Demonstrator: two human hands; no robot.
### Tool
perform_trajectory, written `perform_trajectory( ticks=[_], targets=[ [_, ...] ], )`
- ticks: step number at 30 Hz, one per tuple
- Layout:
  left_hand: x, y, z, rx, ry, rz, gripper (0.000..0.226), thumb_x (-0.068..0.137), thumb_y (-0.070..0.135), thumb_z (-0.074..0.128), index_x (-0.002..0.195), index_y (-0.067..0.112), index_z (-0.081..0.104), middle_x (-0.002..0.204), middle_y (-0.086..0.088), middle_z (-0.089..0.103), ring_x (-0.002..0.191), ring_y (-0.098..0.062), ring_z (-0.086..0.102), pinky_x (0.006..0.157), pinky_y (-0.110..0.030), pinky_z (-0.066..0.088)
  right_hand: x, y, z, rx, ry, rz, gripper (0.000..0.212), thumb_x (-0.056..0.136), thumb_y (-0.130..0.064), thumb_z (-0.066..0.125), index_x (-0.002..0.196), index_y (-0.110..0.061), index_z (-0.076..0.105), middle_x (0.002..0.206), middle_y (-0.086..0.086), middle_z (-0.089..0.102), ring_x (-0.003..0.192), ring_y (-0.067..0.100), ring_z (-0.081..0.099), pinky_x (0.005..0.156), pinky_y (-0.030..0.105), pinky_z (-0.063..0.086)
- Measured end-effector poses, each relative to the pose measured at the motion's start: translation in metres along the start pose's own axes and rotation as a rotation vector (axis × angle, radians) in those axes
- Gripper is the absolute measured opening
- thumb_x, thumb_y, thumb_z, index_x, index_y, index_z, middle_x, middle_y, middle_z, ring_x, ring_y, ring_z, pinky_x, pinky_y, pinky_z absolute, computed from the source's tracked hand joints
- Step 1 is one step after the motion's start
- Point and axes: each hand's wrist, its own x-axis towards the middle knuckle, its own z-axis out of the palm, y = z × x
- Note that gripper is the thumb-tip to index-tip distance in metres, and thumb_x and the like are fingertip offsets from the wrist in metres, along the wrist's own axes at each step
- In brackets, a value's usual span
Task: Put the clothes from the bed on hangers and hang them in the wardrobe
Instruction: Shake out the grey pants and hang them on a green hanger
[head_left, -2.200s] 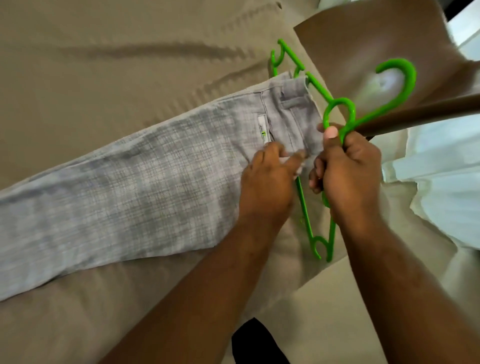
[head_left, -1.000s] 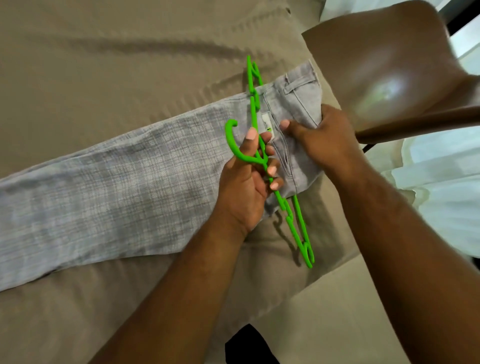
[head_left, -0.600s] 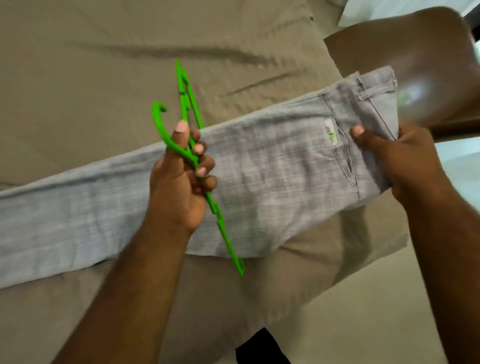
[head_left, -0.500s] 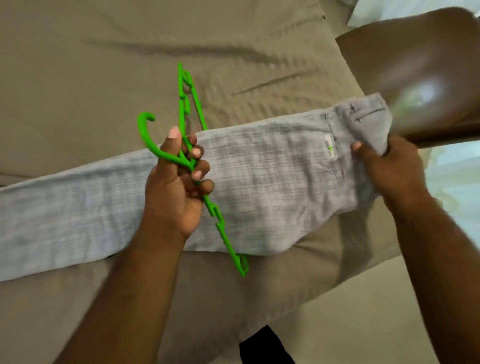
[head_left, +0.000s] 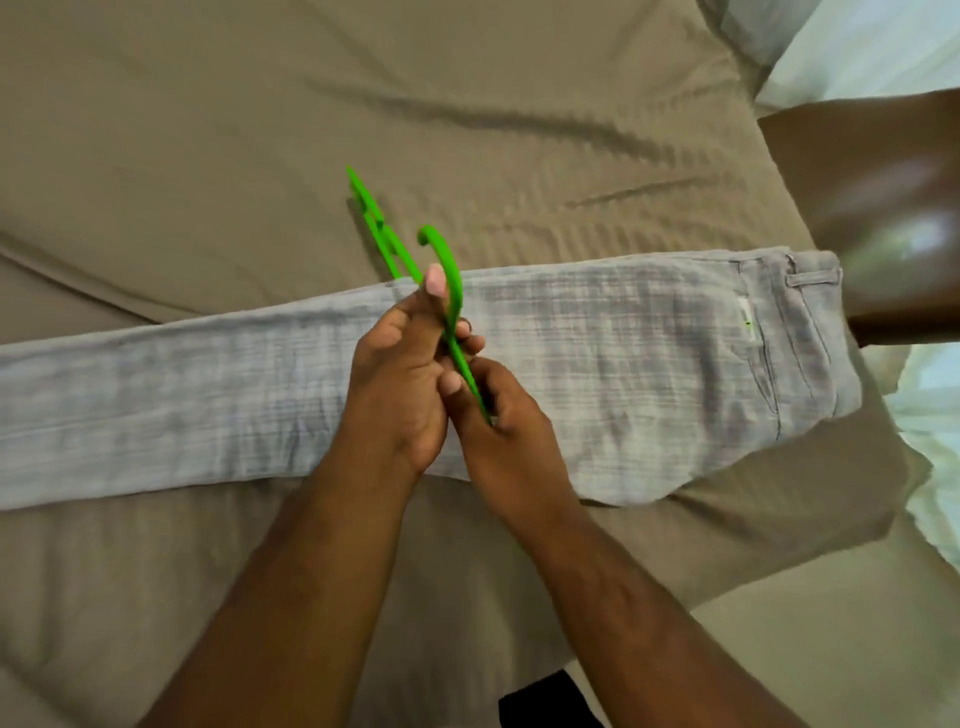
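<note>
Right hand (head_left: 511, 434) now on curved green hanger (head_left: 450, 271)

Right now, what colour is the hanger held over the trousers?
The plastic hanger is bright green, clearest in the head view.

grey trousers (head_left: 597, 364) flat on bed (head_left: 208, 130), green hanger (head_left: 447, 280) above

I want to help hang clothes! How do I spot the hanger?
Look at the big tan bed, then the grey trousers stretched across it. Over their middle, the left hand and right hand hold a thin hanger with a curled hook. It is the only bright green thing there.
</note>
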Motion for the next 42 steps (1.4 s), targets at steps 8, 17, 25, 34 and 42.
perform_trajectory(
  ticks=[8, 17, 25, 34, 42],
  targets=[
    [-0.013, 0.011, -0.077, 0.788, 0.023, 0.327, 0.037, 0.092, 0.033, 0.053, 0.127, 0.021, 0.059, 0.132, 0.001, 0.061, 0.119, -0.011, 0.059, 0.109, -0.044, 0.045, -0.007, -0.037, 0.013, 0.004, 0.185, -0.057, 0.025, 0.105, -0.029, 0.052, 0.095, -0.024, 0.074, 0.061, -0.019, 0.059, 0.058, 0.001, 0.052, 0.060, 0.022, 0.039],
    [-0.126, 0.058, -0.023, 1.186, -0.192, 0.548, 0.087, 0.071, 0.043, 0.045, 0.155, 0.031, 0.024, 0.160, 0.007, 0.025, 0.149, -0.011, 0.020, 0.122, -0.031, 0.022, -0.067, -0.213, -0.041, 0.143, 0.133, -0.098, 0.027, 0.105, -0.022, 0.052, 0.090, -0.015, 0.073, 0.051, -0.005, 0.039, 0.048, 0.011, 0.031, 0.044, 0.020, 0.025],
    [-0.208, 0.222, 0.073, 1.099, -0.076, 0.892, 0.033, 0.093, 0.020, 0.064, 0.117, 0.032, 0.046, 0.112, 0.011, 0.053, 0.098, -0.002, 0.054, 0.083, -0.025, 0.049, -0.147, -0.417, -0.088, 0.268, 0.027, -0.261, 0.028, 0.107, -0.021, 0.048, 0.108, 0.001, 0.066, 0.055, -0.001, 0.038, 0.051, 0.013, 0.031, 0.048, 0.022, 0.021],
    [-0.291, 0.397, 0.133, 0.951, -0.020, 1.314, 0.011, 0.087, 0.027, 0.071, 0.088, 0.025, 0.060, 0.080, 0.010, 0.060, 0.069, -0.007, 0.053, 0.064, -0.020, 0.046, -0.234, -0.589, -0.110, 0.227, 0.063, -0.541, 0.031, 0.105, -0.018, 0.046, 0.104, 0.007, 0.064, 0.055, 0.005, 0.047, 0.046, 0.017, 0.038, 0.040, 0.024, 0.035],
    [-0.343, 0.438, 0.171, 0.867, -0.139, 1.400, 0.023, 0.089, 0.032, 0.073, 0.109, 0.026, 0.063, 0.102, 0.009, 0.067, 0.091, -0.006, 0.066, 0.084, -0.028, 0.058, -0.268, -0.656, -0.097, -0.074, -0.042, -0.584, 0.030, 0.103, -0.019, 0.051, 0.109, 0.005, 0.067, 0.059, 0.002, 0.047, 0.049, 0.012, 0.040, 0.040, 0.024, 0.032]
  ],
)
